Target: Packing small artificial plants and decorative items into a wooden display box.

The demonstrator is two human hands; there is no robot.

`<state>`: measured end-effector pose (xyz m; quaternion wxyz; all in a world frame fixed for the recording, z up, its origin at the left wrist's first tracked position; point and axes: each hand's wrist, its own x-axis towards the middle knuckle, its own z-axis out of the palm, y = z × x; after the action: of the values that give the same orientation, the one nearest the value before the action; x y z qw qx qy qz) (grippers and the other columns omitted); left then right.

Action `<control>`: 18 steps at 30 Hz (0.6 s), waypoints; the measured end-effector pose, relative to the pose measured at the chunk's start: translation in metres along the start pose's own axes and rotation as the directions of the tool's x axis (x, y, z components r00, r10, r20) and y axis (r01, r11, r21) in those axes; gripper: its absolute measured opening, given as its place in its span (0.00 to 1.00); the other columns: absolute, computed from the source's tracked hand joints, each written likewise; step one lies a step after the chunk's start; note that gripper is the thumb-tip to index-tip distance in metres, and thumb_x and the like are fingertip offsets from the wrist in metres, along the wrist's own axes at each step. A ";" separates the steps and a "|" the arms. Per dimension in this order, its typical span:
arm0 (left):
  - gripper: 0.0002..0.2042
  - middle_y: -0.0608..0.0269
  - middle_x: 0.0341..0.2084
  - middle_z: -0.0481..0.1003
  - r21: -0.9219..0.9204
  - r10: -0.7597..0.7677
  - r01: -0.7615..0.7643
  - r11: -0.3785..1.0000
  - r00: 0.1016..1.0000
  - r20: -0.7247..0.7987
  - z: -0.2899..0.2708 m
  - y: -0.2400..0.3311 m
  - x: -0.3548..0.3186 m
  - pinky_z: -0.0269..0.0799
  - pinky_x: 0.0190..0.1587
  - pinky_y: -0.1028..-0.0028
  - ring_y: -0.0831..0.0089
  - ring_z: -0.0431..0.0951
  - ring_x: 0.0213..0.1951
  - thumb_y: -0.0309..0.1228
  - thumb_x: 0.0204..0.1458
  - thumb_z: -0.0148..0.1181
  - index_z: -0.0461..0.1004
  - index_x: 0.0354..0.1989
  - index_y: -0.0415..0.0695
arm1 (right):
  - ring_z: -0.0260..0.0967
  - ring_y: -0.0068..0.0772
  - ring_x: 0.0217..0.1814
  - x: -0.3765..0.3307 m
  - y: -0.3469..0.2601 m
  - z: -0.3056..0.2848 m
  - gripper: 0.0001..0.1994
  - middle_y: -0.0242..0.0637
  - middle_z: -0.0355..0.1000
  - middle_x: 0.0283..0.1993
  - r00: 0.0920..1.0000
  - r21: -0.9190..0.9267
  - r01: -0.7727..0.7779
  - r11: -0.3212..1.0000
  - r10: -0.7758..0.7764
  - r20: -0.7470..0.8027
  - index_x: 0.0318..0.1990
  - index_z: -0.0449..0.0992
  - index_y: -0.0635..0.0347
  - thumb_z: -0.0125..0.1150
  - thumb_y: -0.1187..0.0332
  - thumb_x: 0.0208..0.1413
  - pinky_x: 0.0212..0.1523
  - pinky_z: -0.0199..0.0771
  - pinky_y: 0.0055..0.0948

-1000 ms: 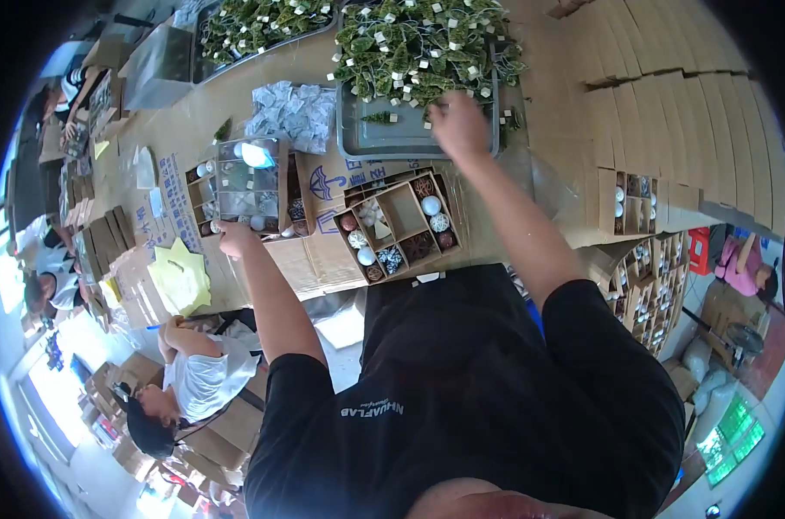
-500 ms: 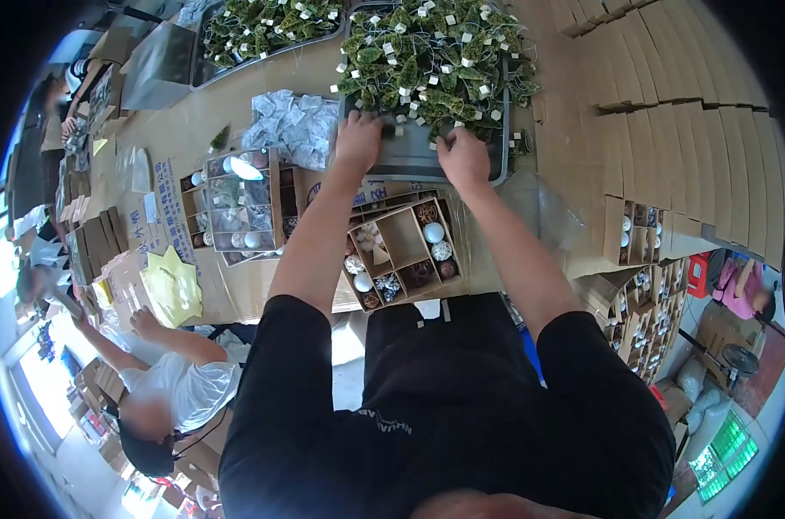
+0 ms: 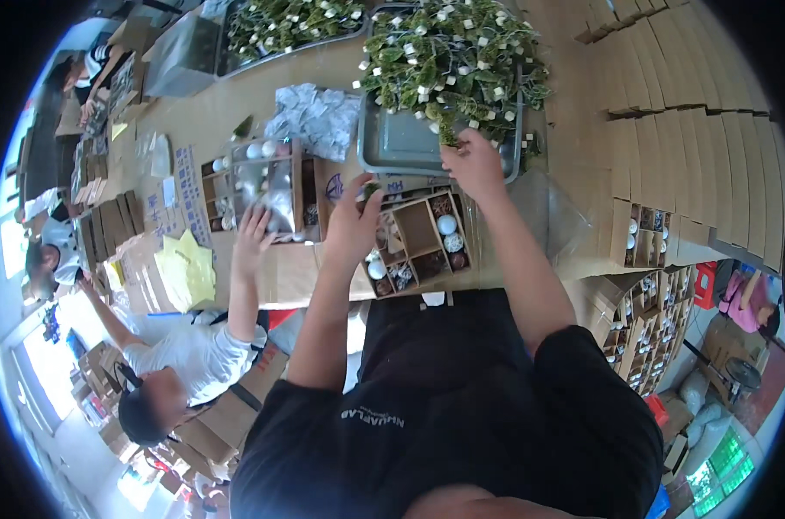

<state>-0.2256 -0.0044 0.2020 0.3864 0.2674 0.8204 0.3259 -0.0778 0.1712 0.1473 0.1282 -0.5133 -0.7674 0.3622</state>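
Observation:
My left hand point(image 3: 351, 223) is closed around a small green bottle-brush tree point(image 3: 371, 189), beside the upper left corner of a divided cardboard box point(image 3: 417, 232). White balls point(image 3: 447, 225), dark brown balls and patterned ornaments fill several of its compartments; others hold nothing. At the near edge of a grey tray point(image 3: 401, 138), my right hand point(image 3: 477, 164) pinches another green bottle-brush tree point(image 3: 447, 133). Behind it, many such trees with pale square bases point(image 3: 449, 56) are heaped in the tray.
Left of the box, a co-worker's hand point(image 3: 252, 232) touches a clear-lidded ornament box point(image 3: 265, 192). Crumpled pale paper point(image 3: 315, 119), a second tree tray point(image 3: 293, 45) and yellow star-shaped paper point(image 3: 185, 270) lie around. Cardboard box stacks point(image 3: 695, 156) stand at the right.
My left hand has come back from the tray to the divided box with a tree. My right hand has picked up a tree. A co-worker's hand has reached onto the lidded box.

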 end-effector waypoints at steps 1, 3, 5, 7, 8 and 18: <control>0.17 0.66 0.16 0.72 -0.160 0.003 0.011 0.987 0.996 0.092 -0.002 0.001 0.000 0.68 0.24 0.74 0.80 0.73 0.21 0.35 0.59 0.54 0.68 0.55 0.44 | 0.73 0.37 0.28 -0.015 -0.007 -0.007 0.12 0.43 0.75 0.29 0.997 0.296 0.018 0.955 -0.042 0.072 0.31 0.73 0.64 0.60 0.62 0.53 0.31 0.72 0.32; 0.15 0.70 0.16 0.68 -0.506 0.023 0.124 0.854 0.962 0.273 0.001 0.003 0.004 0.65 0.20 0.78 0.83 0.67 0.17 0.33 0.61 0.52 0.72 0.55 0.48 | 0.71 0.32 0.25 -0.030 -0.019 -0.023 0.09 0.41 0.73 0.26 0.987 0.564 0.015 0.826 -0.104 0.126 0.31 0.73 0.63 0.60 0.65 0.54 0.29 0.70 0.28; 0.14 0.70 0.16 0.68 -0.492 -0.002 0.133 0.860 0.966 0.257 0.003 0.005 0.007 0.65 0.19 0.79 0.84 0.67 0.17 0.33 0.61 0.51 0.72 0.54 0.48 | 0.67 0.26 0.22 -0.042 -0.028 -0.034 0.06 0.39 0.71 0.24 0.983 0.484 0.148 0.862 -0.180 0.021 0.32 0.73 0.63 0.59 0.70 0.55 0.28 0.67 0.21; 0.13 0.68 0.18 0.70 -0.463 -0.045 0.136 0.876 0.978 0.202 0.007 0.005 0.016 0.66 0.19 0.80 0.83 0.70 0.18 0.32 0.61 0.51 0.74 0.51 0.46 | 0.69 0.27 0.22 -0.036 -0.040 -0.048 0.06 0.40 0.72 0.24 0.985 0.363 0.170 0.916 -0.153 -0.076 0.33 0.74 0.63 0.59 0.69 0.55 0.28 0.69 0.22; 0.13 0.68 0.18 0.70 -0.463 -0.047 0.136 0.876 0.979 0.198 0.005 0.001 0.018 0.66 0.19 0.80 0.83 0.70 0.18 0.32 0.61 0.51 0.74 0.51 0.46 | 0.71 0.29 0.23 -0.029 -0.045 -0.048 0.07 0.40 0.73 0.24 0.976 0.244 0.178 0.953 -0.140 -0.166 0.33 0.74 0.63 0.59 0.68 0.55 0.28 0.70 0.24; 0.23 0.53 0.24 0.78 0.303 0.309 -0.243 0.921 0.931 -0.194 0.027 -0.022 0.124 0.74 0.35 0.61 0.57 0.79 0.30 0.35 0.53 0.57 0.66 0.57 0.41 | 0.63 0.50 0.58 0.060 0.032 0.071 0.11 0.44 0.65 0.53 0.897 -0.428 0.383 0.818 -0.219 0.385 0.43 0.77 0.55 0.51 0.69 0.56 0.50 0.73 0.45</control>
<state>-0.2766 0.0759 0.1156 0.1944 0.3910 0.8514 0.2905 -0.1223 0.2008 0.0652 -0.0762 -0.3338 -0.9165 0.2069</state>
